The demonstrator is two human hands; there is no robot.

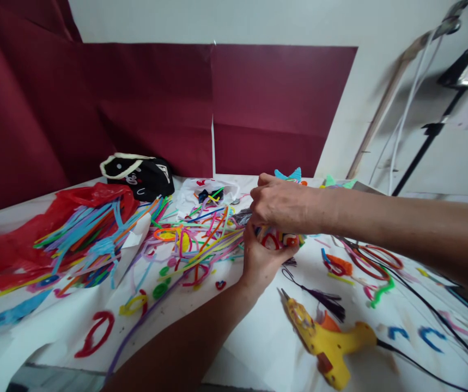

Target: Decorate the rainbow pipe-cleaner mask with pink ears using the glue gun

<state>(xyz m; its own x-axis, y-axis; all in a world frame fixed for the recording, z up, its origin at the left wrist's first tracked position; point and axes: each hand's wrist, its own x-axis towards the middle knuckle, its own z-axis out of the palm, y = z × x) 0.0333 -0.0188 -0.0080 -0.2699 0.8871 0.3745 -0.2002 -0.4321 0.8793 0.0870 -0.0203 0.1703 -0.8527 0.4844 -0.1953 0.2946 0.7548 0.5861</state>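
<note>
My left hand (260, 260) comes up from below and is closed round a small multicoloured craft piece (278, 239) made of bent pipe cleaners, with red loops showing. My right hand (279, 204) reaches in from the right and lies over the top of the same piece, fingers curled and pinched at its far side near a dark strand. What the right fingertips pinch is hidden. Both hands hover above the white table cover (258, 332), just right of a heap of loose coloured pipe cleaners (195, 231).
A yellow hot glue gun (327, 340) with a black cord lies at the front right. A red plastic bag (33, 234) of pipe cleaners sits at the left, a black pouch (139, 174) behind it. Bent pipe-cleaner shapes and a dark tassel (326, 299) are scattered about. Maroon paper backs the table.
</note>
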